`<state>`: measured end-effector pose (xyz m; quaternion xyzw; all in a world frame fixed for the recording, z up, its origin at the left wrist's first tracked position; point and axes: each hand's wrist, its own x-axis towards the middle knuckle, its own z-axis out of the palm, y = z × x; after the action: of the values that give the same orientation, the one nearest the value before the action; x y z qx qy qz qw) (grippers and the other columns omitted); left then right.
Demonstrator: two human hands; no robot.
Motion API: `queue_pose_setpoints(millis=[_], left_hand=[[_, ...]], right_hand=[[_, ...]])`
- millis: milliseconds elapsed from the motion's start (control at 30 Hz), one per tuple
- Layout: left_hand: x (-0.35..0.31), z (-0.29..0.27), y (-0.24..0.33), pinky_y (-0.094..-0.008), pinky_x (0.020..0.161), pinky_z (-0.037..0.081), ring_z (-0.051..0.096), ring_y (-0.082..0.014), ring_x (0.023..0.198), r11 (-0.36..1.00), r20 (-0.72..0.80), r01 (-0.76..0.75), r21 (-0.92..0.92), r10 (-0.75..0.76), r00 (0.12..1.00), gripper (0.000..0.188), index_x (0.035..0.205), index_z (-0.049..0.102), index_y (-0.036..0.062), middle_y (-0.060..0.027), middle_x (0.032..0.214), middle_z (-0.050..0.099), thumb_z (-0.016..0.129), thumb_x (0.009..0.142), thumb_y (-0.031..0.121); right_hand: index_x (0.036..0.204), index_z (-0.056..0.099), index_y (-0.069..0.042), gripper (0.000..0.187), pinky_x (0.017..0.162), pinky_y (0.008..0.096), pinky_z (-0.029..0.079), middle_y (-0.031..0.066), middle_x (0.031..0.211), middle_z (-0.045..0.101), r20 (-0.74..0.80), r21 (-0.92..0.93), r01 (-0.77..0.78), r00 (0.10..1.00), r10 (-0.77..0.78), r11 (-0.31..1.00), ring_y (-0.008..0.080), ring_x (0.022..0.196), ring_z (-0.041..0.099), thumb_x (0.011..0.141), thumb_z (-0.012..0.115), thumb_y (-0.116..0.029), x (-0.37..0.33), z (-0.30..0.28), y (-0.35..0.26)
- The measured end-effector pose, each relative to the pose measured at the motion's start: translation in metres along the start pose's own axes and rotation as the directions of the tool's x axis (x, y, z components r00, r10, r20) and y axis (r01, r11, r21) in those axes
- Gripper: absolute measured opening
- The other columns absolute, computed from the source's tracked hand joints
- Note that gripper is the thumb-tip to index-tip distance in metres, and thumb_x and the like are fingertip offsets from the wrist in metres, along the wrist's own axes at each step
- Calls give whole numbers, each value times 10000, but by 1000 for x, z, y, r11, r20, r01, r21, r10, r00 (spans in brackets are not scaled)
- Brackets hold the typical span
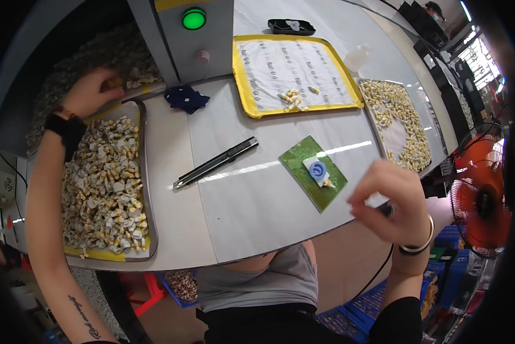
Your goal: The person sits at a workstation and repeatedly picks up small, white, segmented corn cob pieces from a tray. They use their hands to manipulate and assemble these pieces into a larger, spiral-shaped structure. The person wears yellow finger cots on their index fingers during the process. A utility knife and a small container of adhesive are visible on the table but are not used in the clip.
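Note:
At the upper left, my left hand point(92, 92) reaches into the machine's opening, above a heap of small pale pieces point(77, 63). Its thumb and forefinger are bent but apart; something yellowish shows between or behind them. My right hand point(392, 200) is raised beside the green plate point(305, 193), thumb and fingertips pinched together; whatever they hold is too small or hidden. On that plate lies a round blue piece point(317, 170) on a white base, with a small yellow-and-white piece point(327, 183) against it. Below my left hand, a tray point(149, 229) is heaped with yellow-and-white pieces point(105, 183).
A black utility knife point(216, 163) lies diagonally mid-table. Behind it are a dark blue cloth point(186, 99) and a yellow-edged tray point(243, 92) with a few pieces. Another piece-filled tray point(392, 135) stands right, near an orange fan point(480, 192). The grey machine point(203, 37) has a lit green button point(194, 19).

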<state>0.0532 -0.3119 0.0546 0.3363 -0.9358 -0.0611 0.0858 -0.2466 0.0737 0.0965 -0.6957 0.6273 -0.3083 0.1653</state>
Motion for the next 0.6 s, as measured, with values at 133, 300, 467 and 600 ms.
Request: queue_pose_setpoints(millis=[133,300,467,600], left_hand=[[-38,-49,50,-298,678,461,572,-161,773,949,-46,-110,-296,101,994,321,976,569,-25,-53,831,561,669,788,215],[-131,-80,164,-315,636,498,589,-199,674,527,-254,-479,-702,444,859,253,902,580,-59,-110,795,585,678,767,131],[-168,-17,202,-362,600,539,606,-253,584,-149,-279,-237,-960,563,778,239,743,627,-47,-124,684,630,760,695,146],[-196,48,215,-332,557,516,579,-240,598,-434,-130,-43,-900,174,976,297,714,611,-18,-112,664,623,768,724,233]], right_hand=[[820,579,-69,103,658,366,458,69,754,599,46,-459,61,998,-45,887,260,746,590,755,656,-89,44,-2,40],[851,630,-40,88,716,367,479,117,801,626,18,-489,57,998,-56,871,287,789,607,774,623,-84,91,-7,121],[871,627,-2,118,704,367,483,151,776,627,135,-290,-106,979,151,951,309,754,608,788,608,-83,131,13,145],[852,617,7,98,624,337,477,130,719,615,-5,-414,44,999,-50,909,265,659,599,810,603,-81,116,14,152]])
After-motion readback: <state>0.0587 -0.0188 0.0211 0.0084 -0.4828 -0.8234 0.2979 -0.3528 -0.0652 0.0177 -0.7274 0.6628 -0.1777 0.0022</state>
